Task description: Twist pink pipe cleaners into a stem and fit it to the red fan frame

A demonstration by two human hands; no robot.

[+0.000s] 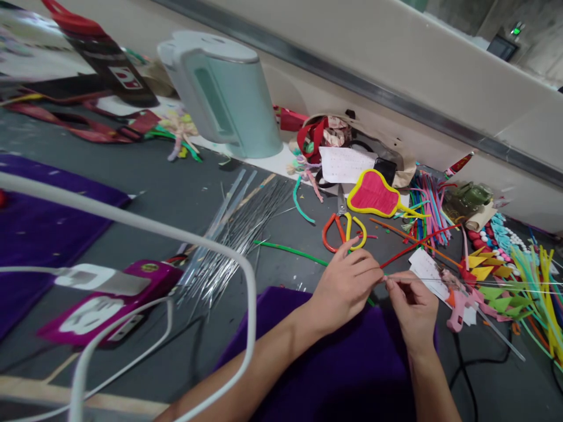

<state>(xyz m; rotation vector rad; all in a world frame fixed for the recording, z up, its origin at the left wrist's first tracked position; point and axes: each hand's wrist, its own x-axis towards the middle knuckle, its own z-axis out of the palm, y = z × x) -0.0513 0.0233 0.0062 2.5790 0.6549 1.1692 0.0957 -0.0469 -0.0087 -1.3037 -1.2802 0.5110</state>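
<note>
Over a purple cloth, my two hands meet with their fingertips almost touching. My left hand (pixel 347 284) is closed in a pinch on a green pipe cleaner (pixel 292 251), whose long end reaches left across the grey table. My right hand (pixel 413 302) pinches a thin metal wire (pixel 492 282) that runs off to the right. The exact joint between the fingertips is too small to make out. A red pipe cleaner (pixel 422 245) extends up and right from beside the fingers. Just beyond my left hand lie scissors (pixel 338 225) with red and yellow handles.
A bundle of metal wires (pixel 237 246) lies left of my hands. Behind stand a pale green kettle (pixel 233 94) and a dark bottle (pixel 109 64). A white cable (pixel 211 243) loops across the near left. At right are a pink glue gun (pixel 460 308) and coloured pipe cleaners (pixel 552 287).
</note>
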